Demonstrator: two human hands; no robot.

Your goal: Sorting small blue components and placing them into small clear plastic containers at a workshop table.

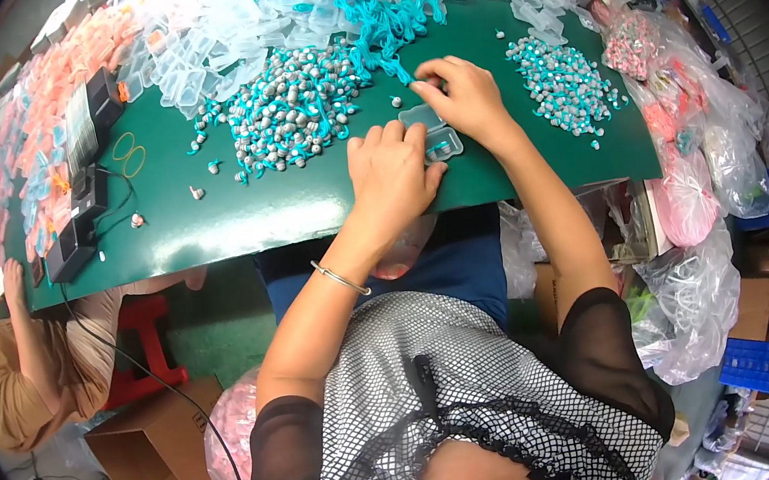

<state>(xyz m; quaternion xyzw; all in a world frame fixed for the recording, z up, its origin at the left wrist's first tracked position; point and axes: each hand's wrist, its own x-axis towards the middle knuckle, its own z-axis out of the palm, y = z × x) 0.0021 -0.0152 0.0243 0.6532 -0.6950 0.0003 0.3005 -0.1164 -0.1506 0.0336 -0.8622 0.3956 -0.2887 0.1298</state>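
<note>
Lying just right of left hand [390, 167], nearer of 2: open case [453, 142], long axis sideways. Left hand loosely curled, hold unclear; right hand [468, 97] half-curled near teal cords [382, 21], grip unclear.

Left hand [388, 174], clear case [420, 117], teal cords [382, 21]

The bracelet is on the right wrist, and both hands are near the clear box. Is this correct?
Not quite: the head view shows the bracelet on the left wrist. The left hand and right hand are indeed near the clear box.
</note>
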